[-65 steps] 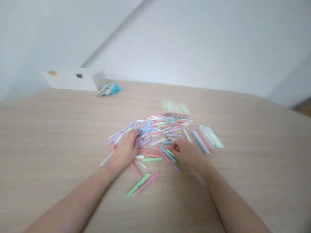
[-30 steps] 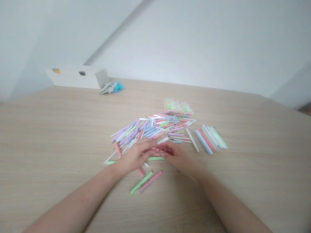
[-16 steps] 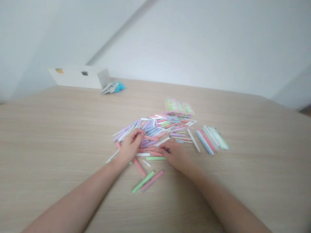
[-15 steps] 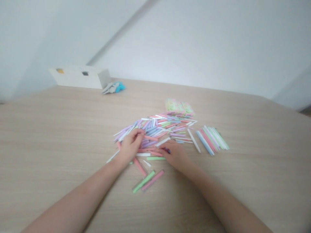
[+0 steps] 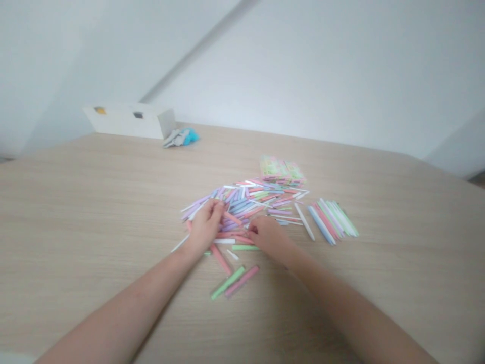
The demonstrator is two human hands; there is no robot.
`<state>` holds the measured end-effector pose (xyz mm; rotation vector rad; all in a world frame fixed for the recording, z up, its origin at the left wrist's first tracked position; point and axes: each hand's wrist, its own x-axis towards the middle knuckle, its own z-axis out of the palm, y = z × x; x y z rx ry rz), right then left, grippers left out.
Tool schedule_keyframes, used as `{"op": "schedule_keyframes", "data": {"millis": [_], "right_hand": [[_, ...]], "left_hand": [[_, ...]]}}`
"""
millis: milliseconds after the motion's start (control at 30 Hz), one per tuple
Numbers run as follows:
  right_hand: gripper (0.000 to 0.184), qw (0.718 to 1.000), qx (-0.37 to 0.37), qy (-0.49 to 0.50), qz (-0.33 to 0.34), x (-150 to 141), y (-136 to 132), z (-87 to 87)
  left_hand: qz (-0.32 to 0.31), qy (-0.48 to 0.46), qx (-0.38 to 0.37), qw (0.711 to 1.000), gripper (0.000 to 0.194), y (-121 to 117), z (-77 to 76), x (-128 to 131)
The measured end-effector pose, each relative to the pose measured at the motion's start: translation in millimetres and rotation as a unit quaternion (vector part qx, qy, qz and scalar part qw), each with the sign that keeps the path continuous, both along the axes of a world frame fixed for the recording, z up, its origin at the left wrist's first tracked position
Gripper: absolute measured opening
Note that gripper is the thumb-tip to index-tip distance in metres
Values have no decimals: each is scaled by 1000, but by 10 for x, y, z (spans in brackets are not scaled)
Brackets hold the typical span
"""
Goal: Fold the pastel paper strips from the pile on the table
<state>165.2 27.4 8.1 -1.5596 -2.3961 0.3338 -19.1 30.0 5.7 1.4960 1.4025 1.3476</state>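
your left hand (image 5: 204, 228) pinches the slim salmon-pink plastic-looking stick (image 5: 232, 219) at its left end, its long axis slanting rightward and nearer you, toward your right hand (image 5: 273, 241), whose narrowly curled fingers hide any hold

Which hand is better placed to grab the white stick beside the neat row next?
Likely the right hand: it's closer to the white stick. The left hand is farther away, its fingers at a pink stick.

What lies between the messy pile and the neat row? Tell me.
In the head view, a single white stick lies between the pile and the row.
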Motion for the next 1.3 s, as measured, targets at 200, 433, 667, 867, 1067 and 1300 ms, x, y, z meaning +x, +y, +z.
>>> {"op": "schedule_keyframes", "data": {"millis": [200, 433, 667, 867, 1067, 1300], "right_hand": [[22, 999, -5, 40, -3, 10, 44, 8], [18, 979, -62, 182, -66, 302, 195, 121], [24, 951, -105, 273, -99, 396, 250, 63], [26, 982, -100, 155, 24, 169, 147, 2], [21, 995, -13, 57, 76, 24, 154, -66], [18, 998, -2, 38, 57, 28, 142, -64]], "left_hand": [[24, 8, 14, 1000, 29, 53, -85, -44], [29, 1, 18, 999, 32, 105, -177, -74], [29, -8, 17, 999, 32, 123, -204, -84], [29, -10, 15, 999, 32, 125, -211, -88], [30, -14, 15, 999, 32, 129, -227, -82], [31, -19, 15, 999, 32, 130, -224, -84]]}}
